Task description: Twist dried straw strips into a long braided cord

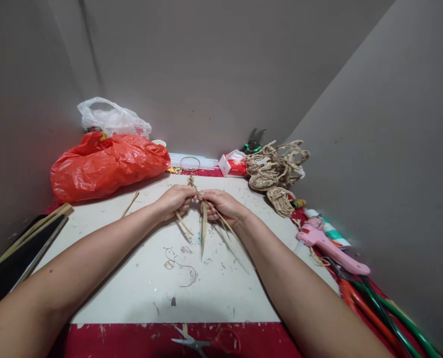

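Observation:
Both hands meet over the far middle of the white board [132, 298]. My left hand [175, 201] is closed, thumb and fingers pinching dry straw-coloured plant strips [204, 228]. My right hand [221, 205] grips the same strips just to the right, its fingertips almost touching the left ones. A short braided end [191, 182] sticks out beyond the fingertips on the far side. Loose strip ends hang toward me, below and between the hands. My fingers hide the spot where the strips cross. A thin curled thread [184, 266] lies on the board nearer to me.
An orange plastic bag [109, 166] and a white bag [113, 117] stand back left. Coiled straw rope [273, 169], a tissue pack [233, 164] and pruning shears [256, 140] sit back right. A pink glue gun [333, 246] lies right. Scissors [193, 342] lie in front.

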{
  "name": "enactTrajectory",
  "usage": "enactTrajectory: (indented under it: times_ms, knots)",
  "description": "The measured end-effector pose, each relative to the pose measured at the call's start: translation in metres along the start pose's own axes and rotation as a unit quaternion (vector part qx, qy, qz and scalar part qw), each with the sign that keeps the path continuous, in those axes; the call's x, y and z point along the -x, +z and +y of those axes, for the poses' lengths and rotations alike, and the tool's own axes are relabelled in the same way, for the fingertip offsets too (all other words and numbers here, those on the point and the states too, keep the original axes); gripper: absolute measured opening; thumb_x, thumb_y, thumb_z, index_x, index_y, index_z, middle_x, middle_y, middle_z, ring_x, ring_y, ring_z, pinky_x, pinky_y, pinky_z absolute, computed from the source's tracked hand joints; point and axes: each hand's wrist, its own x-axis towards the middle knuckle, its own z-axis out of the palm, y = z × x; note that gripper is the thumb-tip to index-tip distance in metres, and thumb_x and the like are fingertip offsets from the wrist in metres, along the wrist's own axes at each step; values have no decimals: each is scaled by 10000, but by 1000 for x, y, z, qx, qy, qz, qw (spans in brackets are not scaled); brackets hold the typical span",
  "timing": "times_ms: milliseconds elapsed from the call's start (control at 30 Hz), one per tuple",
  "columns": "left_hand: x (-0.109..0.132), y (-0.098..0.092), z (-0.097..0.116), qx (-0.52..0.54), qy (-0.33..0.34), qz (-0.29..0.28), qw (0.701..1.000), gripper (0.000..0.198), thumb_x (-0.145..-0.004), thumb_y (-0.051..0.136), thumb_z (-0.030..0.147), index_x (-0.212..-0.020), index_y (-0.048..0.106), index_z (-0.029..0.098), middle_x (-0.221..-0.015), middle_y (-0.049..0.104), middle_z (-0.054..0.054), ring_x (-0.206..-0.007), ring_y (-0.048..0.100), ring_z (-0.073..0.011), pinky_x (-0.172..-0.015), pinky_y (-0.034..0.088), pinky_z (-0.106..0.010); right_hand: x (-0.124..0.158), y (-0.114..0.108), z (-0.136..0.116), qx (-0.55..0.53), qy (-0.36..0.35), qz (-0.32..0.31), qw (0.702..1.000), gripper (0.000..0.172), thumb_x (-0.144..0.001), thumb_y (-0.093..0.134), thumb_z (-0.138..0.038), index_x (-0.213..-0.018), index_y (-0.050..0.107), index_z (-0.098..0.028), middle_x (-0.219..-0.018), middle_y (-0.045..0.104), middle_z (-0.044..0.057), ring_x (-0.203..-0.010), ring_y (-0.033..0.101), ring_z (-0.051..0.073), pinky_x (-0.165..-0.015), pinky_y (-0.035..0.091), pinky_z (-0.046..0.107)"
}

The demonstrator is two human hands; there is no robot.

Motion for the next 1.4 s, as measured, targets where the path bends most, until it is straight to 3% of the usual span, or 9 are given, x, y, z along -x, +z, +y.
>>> enactTrajectory:
  times_ms: [233,433,533,667,800,967,1133,1267,1400]
  knots:
    - [-1,1,0,-56,2,64,996,228,-791,538,225,-603,421,171,-382,233,100,-301,165,-19,-354,70,-203,0,-1,1,77,-15,-21,997,294,-788,590,-394,-696,400,-189,-488,226,-110,-379,121,25,-346,80,150]
    - [1,-6,3,-36,-44,-11,998,211,-830,448,203,-624,460,159,-401,222,91,-299,155,-23,-349,61,-199,-1,0,3,131,-13,3,991,245,-793,562,-388,-716,447,-185,-476,223,-110,-365,118,31,-336,76,162]
    - [-1,-10,4,-44,-44,-12,998,169,-792,469,170,-627,492,139,-422,309,74,-300,183,-14,-333,94,-177,-1,0,2,134,-13,7,991,215,-791,541,-375,-728,470,-182,-465,228,-111,-357,119,33,-332,78,165]
    - [-7,-12,5,-56,-10,110,992,71,-718,480,76,-683,529,112,-547,540,-9,-353,418,-53,-360,316,-181,-1,-1,2,126,-16,13,992,206,-780,533,-337,-676,436,-188,-455,259,-104,-352,143,36,-331,88,167]
    - [-9,-7,7,-22,71,219,973,99,-741,453,53,-761,521,121,-657,605,-22,-482,551,-69,-520,455,-202,-1,0,2,134,-16,18,991,224,-779,526,-323,-646,402,-192,-451,267,-102,-348,151,35,-331,91,170]
    - [-4,2,6,-41,4,111,993,132,-759,492,133,-647,550,96,-562,566,-42,-440,504,-73,-466,410,-203,-2,2,4,148,-14,2,989,244,-792,523,-368,-663,423,-186,-462,239,-106,-355,134,33,-334,85,172]
    - [0,1,4,-74,-38,42,996,202,-758,480,134,-557,458,145,-408,302,67,-321,206,-22,-356,104,-196,-3,1,6,162,-22,31,986,293,-785,542,-389,-642,380,-192,-469,251,-106,-356,149,30,-333,98,168]
    - [-1,0,2,-154,-2,53,987,195,-783,450,152,-590,474,153,-416,298,69,-342,205,-36,-386,125,-215,-1,2,6,186,-30,44,981,312,-792,529,-400,-627,364,-194,-461,249,-107,-356,152,32,-336,110,171]
    - [-2,-1,-1,-284,71,91,952,165,-754,448,134,-600,506,140,-473,391,45,-418,294,-47,-434,210,-198,0,2,6,249,-50,58,966,286,-805,502,-397,-640,381,-197,-464,257,-101,-369,178,45,-351,140,187]
